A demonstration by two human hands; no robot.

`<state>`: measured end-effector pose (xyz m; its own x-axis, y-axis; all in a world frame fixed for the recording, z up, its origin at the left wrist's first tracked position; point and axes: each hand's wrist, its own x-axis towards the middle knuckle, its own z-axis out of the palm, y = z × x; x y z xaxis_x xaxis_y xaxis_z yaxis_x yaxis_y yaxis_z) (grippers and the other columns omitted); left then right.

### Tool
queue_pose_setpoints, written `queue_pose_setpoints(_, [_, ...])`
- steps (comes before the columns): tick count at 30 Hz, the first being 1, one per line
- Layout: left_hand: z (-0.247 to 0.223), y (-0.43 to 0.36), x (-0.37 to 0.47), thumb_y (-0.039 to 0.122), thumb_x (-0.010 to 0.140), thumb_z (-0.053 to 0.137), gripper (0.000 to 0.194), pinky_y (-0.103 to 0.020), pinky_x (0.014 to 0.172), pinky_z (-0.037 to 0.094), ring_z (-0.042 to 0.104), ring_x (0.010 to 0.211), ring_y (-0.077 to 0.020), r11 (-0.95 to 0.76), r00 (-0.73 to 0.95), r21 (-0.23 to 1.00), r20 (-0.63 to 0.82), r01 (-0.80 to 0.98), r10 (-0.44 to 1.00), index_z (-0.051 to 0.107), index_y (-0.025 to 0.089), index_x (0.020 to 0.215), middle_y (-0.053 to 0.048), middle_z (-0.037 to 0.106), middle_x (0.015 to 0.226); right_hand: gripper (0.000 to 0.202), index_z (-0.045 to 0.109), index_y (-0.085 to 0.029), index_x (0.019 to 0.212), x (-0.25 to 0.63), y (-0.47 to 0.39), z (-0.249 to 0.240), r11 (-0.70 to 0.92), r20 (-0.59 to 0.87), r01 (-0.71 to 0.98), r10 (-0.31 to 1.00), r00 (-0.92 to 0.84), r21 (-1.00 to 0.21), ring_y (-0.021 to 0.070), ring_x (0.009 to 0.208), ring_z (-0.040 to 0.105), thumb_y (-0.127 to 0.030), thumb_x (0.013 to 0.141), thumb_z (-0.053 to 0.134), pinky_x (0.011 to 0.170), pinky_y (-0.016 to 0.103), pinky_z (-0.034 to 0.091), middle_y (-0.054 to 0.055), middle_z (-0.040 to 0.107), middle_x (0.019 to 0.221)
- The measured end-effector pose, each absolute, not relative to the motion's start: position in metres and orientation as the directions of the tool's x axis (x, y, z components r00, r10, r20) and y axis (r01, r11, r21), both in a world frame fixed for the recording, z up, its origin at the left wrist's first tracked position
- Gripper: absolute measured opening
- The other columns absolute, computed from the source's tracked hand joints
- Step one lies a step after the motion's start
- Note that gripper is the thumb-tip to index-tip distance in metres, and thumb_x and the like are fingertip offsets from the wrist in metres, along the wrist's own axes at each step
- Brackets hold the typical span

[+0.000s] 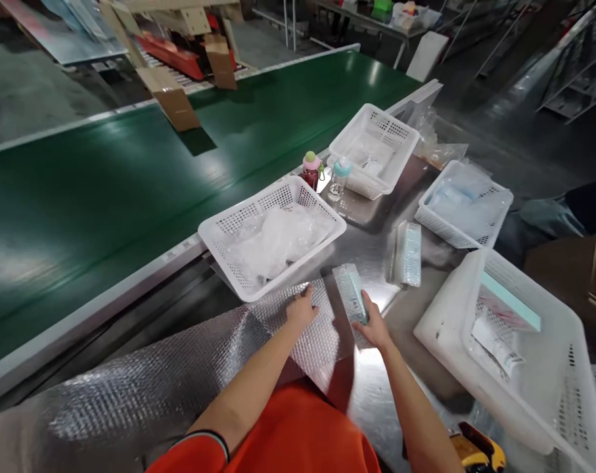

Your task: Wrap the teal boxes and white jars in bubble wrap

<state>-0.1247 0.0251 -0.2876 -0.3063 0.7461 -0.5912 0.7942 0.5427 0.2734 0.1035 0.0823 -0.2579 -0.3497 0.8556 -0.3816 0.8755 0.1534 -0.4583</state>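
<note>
My right hand (374,323) is closed on the side of a pale blue box wrapped in bubble wrap (349,289), at the middle of the metal table. My left hand (301,310) lies on a long sheet of bubble wrap (238,341), with its index finger stretched out and its thumb apart. The sheet runs from under that hand to the lower left. Beyond the right hand, more wrapped pale blue boxes (410,255) stand side by side.
A white basket (213,231) of clear plastic bags sits ahead, by the green conveyor belt (105,177). Two bottles, one pink-topped (311,172), one blue-topped (338,180), stand near another basket (410,141). On the right are a smaller basket (426,213) and a large bin (445,328).
</note>
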Motion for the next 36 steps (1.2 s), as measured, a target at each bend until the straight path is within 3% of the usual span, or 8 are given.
queue_pose_setpoints(4, [-0.283,0.024,-0.123,0.045,0.089,0.053,0.075,-0.037,0.084,0.049,0.065,0.102,-0.0292,0.505,-0.291,0.257,-0.572,0.824,0.767,0.018,0.029,0.153,-0.014,0.066,0.111,0.088,0.016,-0.031,0.154,0.091,0.078,-0.253,0.173,-0.446,0.938,0.844,-0.299,-0.301,0.027,0.109,0.058,-0.032,0.08,0.064,0.085,0.035,0.047,0.013,0.045,0.135])
queue_pose_setpoints(9, [-0.282,0.018,-0.126,0.05,0.088,0.053,0.076,-0.041,0.083,0.049,0.065,0.101,-0.0321,0.48,-0.3,0.204,-0.561,0.853,0.772,0.018,0.032,0.153,-0.016,0.064,0.114,0.08,0.02,-0.029,0.154,0.079,0.06,-0.26,0.289,-0.322,0.949,0.893,-0.315,-0.127,0.032,0.112,0.055,-0.03,0.084,0.059,0.09,0.04,0.044,0.018,0.042,0.139])
queue_pose_setpoints(18, [-0.284,0.019,-0.128,0.05,0.088,0.054,0.076,-0.042,0.081,0.051,0.065,0.097,-0.032,0.469,-0.312,0.187,-0.532,0.863,0.787,0.019,0.033,0.153,-0.015,0.063,0.112,0.08,0.02,-0.029,0.154,0.078,0.058,-0.264,0.327,-0.301,0.944,0.896,-0.327,-0.053,0.0329,0.111,0.055,-0.03,0.083,0.059,0.088,0.042,0.045,0.018,0.044,0.139])
queue_pose_setpoints(22, [-0.279,0.002,-0.098,0.036,0.092,0.049,0.069,-0.047,0.094,0.045,0.055,0.116,-0.0346,0.407,-0.284,0.197,-0.456,0.892,0.843,0.019,0.026,0.154,-0.021,0.053,0.131,0.077,0.026,-0.029,0.152,0.066,0.046,-0.27,0.334,-0.211,0.942,0.924,-0.32,0.034,0.0357,0.112,0.053,-0.027,0.082,0.058,0.091,0.048,0.042,0.02,0.041,0.143])
queue_pose_setpoints(25, [-0.286,-0.029,-0.059,0.039,0.086,0.058,0.075,-0.061,0.113,0.021,0.026,0.141,-0.0386,0.162,-0.039,0.295,-0.383,0.942,0.923,0.024,0.033,0.152,-0.013,0.031,0.156,0.078,0.021,-0.029,0.153,0.069,0.05,-0.268,0.312,-0.253,0.95,0.918,-0.304,-0.011,0.0362,0.115,0.051,-0.038,0.085,0.057,0.093,0.05,0.041,0.019,0.041,0.143])
queue_pose_setpoints(28, [-0.299,-0.061,-0.033,0.04,0.082,0.062,0.076,-0.071,0.112,0.001,0.002,0.148,-0.0409,0.02,0.133,0.37,-0.384,0.929,0.914,0.03,0.031,0.15,-0.012,0.014,0.162,0.076,0.023,-0.03,0.152,0.075,0.06,-0.262,0.32,-0.309,0.946,0.895,-0.322,-0.057,0.0368,0.128,0.044,-0.042,0.084,0.056,0.098,0.05,0.039,0.017,0.037,0.148])
queue_pose_setpoints(31, [-0.309,-0.074,-0.036,0.043,0.081,0.065,0.076,-0.074,0.11,-0.003,-0.002,0.148,-0.0411,0.021,0.158,0.422,-0.384,0.906,0.91,0.033,0.034,0.149,-0.009,0.006,0.164,0.077,0.03,-0.026,0.149,0.076,0.067,-0.258,0.391,-0.335,0.914,0.851,-0.404,-0.107,0.0358,0.138,0.032,-0.035,0.079,0.062,0.105,0.047,0.035,0.016,0.029,0.155])
queue_pose_setpoints(36, [-0.312,-0.071,-0.069,0.061,0.077,0.065,0.08,-0.082,0.099,-0.015,-0.008,0.146,-0.0439,-0.027,0.205,0.47,-0.331,0.882,0.921,0.031,0.043,0.147,0.002,0.006,0.164,0.077,0.028,-0.024,0.148,0.08,0.075,-0.254,0.323,-0.387,0.899,0.82,-0.422,-0.296,0.0274,0.129,0.046,-0.026,0.077,0.059,0.091,0.033,0.047,0.012,0.032,0.154])
